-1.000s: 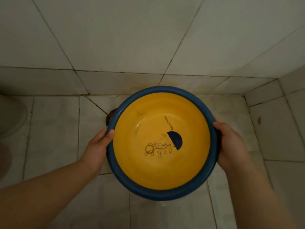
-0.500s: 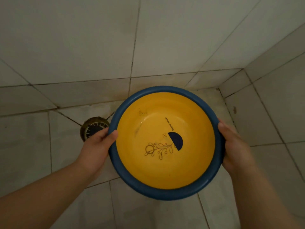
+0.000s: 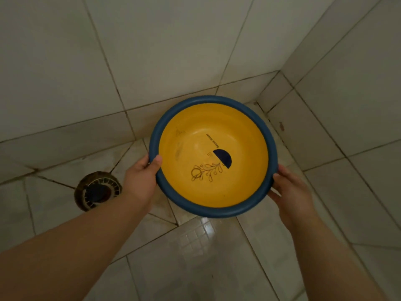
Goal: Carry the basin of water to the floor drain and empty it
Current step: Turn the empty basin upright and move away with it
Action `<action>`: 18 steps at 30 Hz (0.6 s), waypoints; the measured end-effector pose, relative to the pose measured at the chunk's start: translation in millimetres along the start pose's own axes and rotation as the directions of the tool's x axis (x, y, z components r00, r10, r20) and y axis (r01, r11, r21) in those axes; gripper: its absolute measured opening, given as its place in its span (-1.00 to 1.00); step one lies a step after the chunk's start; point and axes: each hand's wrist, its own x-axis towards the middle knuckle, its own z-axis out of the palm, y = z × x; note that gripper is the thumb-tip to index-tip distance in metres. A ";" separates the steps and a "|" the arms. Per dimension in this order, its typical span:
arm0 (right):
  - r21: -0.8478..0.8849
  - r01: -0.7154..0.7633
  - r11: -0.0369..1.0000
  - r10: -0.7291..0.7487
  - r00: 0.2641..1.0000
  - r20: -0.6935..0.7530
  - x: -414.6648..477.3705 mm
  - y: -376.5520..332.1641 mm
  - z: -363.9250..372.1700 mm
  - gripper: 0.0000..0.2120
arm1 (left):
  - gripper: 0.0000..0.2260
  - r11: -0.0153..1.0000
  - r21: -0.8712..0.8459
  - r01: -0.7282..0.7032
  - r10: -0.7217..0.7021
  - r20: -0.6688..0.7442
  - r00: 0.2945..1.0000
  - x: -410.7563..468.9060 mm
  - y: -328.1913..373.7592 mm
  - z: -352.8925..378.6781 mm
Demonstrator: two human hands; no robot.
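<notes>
I hold a round basin (image 3: 213,127) with a blue rim and a yellow inside bearing a dark half-circle and a plant drawing. It hangs level above the tiled floor near the corner. My left hand (image 3: 141,179) grips the rim's left side with the thumb over the edge. My right hand (image 3: 290,192) grips the rim's lower right side. Water inside is hard to make out. The round floor drain (image 3: 97,190), rusty-edged with a slotted cover, lies on the floor to the left of the basin, just beside my left wrist.
White tiled walls (image 3: 173,51) meet in a corner (image 3: 280,71) behind and to the right of the basin. The floor tiles (image 3: 206,246) below shine with a wet gleam. Dark grime lines the grout near the wall base.
The view has swung left and the basin has shifted right, toward the corner. The drain, half hidden by my left hand before, now shows fully to the left. Both grips are unchanged.
</notes>
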 end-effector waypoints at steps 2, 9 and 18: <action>0.014 -0.019 1.000 0.020 1.000 -0.014 2.4 5.4 -2.8 -0.63 | -0.71 1.000 -0.002 0.018 -0.018 0.003 1.000 2.7 -5.7 9.5; 0.022 -0.098 0.995 0.098 0.995 -0.034 15.9 24.3 -7.4 -0.61 | -0.63 0.997 0.016 0.071 -0.071 -0.020 0.997 15.6 -22.2 19.7; 0.004 -0.113 0.994 0.114 0.993 -0.044 28.5 41.9 -2.7 -0.61 | -0.62 0.995 0.063 0.083 -0.081 -0.030 0.996 26.2 -30.9 22.8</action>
